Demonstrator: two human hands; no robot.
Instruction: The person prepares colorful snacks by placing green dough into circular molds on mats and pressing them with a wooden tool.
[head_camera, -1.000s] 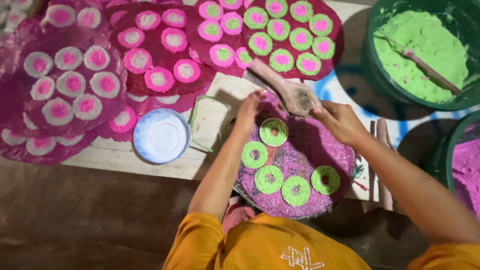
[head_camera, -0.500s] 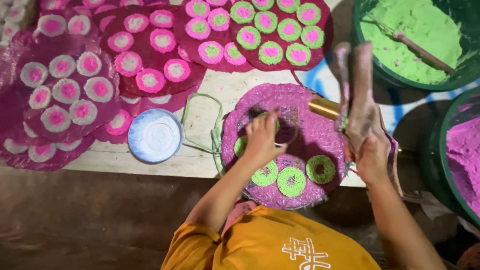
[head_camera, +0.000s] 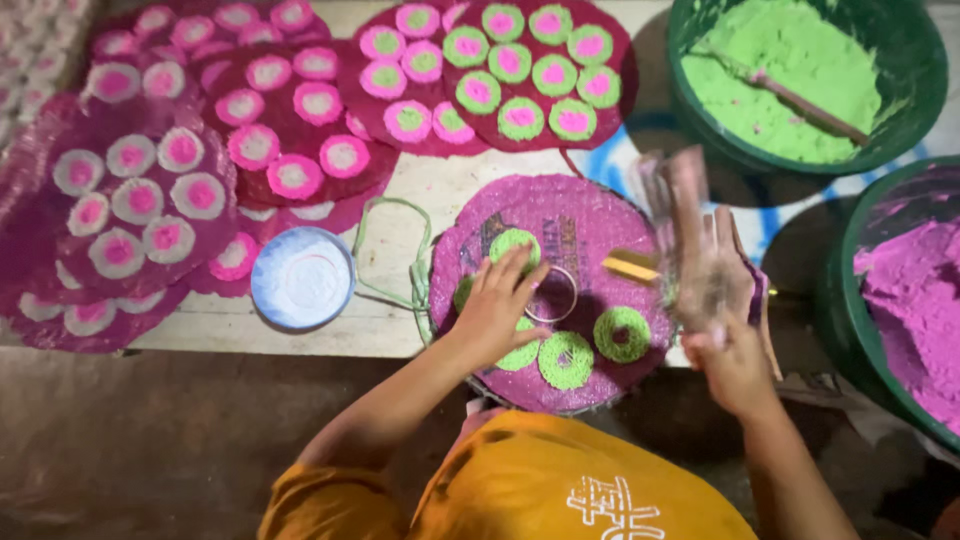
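Purple tray: round, on the tabletop just ahead of the person, between both hands.
Green rings: several along the tray's near edge.
Left hand: flat on the tray, fingers spread, touching a metal ring mould.
Right hand: nearer the tray's right edge, fingers closed on a blurred, upright tool.
Tool's axis: pointing away from the person.

Woven tray rough; green paste grainy, matt
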